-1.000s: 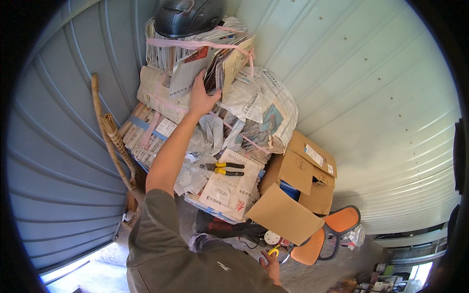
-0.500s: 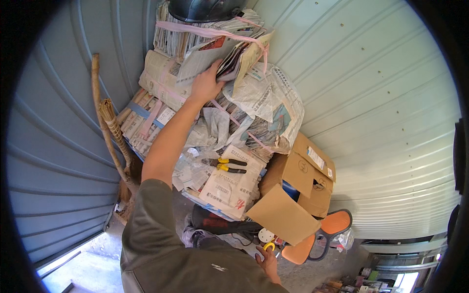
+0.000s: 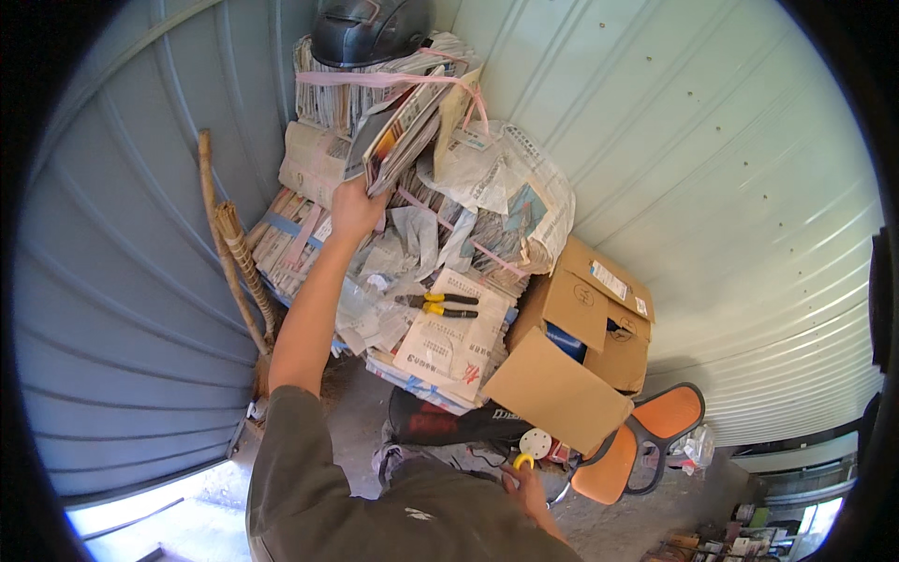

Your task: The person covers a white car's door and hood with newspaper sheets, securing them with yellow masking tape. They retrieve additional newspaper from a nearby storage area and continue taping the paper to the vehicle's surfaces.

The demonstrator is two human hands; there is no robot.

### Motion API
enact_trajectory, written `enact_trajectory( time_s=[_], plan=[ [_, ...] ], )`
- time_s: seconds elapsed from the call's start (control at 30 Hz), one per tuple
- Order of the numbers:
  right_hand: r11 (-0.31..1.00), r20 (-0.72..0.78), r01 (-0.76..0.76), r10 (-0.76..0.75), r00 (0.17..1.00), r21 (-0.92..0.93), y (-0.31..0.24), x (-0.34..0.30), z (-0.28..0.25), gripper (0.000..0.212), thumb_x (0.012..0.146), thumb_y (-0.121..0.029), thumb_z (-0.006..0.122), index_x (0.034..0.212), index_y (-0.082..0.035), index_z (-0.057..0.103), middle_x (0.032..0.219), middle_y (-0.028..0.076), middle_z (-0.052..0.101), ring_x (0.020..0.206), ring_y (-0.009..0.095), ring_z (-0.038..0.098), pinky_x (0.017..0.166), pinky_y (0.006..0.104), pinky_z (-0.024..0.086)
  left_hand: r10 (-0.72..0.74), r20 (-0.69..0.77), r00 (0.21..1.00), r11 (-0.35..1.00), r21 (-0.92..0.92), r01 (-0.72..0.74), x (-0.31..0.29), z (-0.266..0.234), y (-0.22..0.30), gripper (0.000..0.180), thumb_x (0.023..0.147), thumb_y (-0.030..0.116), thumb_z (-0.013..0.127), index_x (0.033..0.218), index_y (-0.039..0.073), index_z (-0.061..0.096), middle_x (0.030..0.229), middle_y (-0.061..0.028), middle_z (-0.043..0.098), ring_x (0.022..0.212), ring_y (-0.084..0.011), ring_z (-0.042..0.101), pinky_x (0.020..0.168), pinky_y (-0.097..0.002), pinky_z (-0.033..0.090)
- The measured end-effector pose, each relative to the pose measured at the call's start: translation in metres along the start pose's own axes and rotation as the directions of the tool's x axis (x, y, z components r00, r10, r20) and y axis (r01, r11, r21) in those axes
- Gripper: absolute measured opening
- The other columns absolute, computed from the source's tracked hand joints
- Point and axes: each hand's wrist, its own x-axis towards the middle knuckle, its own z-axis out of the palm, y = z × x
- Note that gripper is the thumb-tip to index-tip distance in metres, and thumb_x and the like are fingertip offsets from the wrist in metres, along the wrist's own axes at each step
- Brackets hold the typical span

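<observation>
My left arm stretches up to the paper pile, and my left hand (image 3: 356,208) is closed around the lower edge of a stack of magazines (image 3: 405,136). The stack stands tilted against the pile, and a pink tie strip (image 3: 375,81) runs by its upper end. Down by my body, my right hand (image 3: 526,489) grips a yellow ring-shaped thing (image 3: 523,460); its exact kind is unclear. Between my arms, pliers with yellow and black handles (image 3: 440,305) lie on a folded newspaper (image 3: 448,351) atop the heap.
A dark helmet (image 3: 370,33) rests on the bundled papers. Right of the heap stands an open cardboard box (image 3: 585,304), near an orange chair (image 3: 599,468). Wooden sticks (image 3: 220,234) lean by the blue-grey corrugated wall (image 3: 122,281). A black bag (image 3: 449,421) lies below the papers.
My left hand has drawn the magazines down and toward me, out from beside the tan cover, and they now stand more upright. My right hand still has the yellow ring. The view has shifted slightly.
</observation>
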Motion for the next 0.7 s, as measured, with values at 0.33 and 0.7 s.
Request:
enact_trajectory(
  time_s=[0.33, 0.7],
  plan=[
    [0.549, 0.396, -0.184, -0.297, 0.869, 0.815, -0.016, 0.03, -0.029, 0.062, 0.101, -0.026, 0.07, 0.155, -0.003, 0.047, 0.151, 0.011, 0.055, 0.129, 0.021, 0.061, 0.103, 0.0379, 0.053, 0.283, -0.049, 0.958, 0.941, 0.208, -0.267, -0.267, -0.17, 0.155, 0.039, 0.084, 0.013, 0.074, 0.121, 0.002, 0.073, 0.127, -0.0186, 0.073, 0.113, -0.0332, 0.073, 0.097, -0.0403, 0.059],
    [0.416, 0.862, -0.77, -0.379, 0.337, 0.484, -0.028, -0.035, 0.041, 0.057, 0.096, -0.022, 0.05, 0.146, 0.005, 0.045, 0.135, 0.023, 0.063, 0.122, 0.037, 0.065, 0.108, 0.0526, 0.052, -0.238, 0.518, 0.821, 0.887, 0.461, -0.034, -0.647, -0.247, 0.348, 0.052, 0.096, 0.012, 0.056, 0.148, 0.009, 0.055, 0.151, -0.0103, 0.058, 0.136, -0.0269, 0.059, 0.113, -0.0373, 0.049]
  ],
)
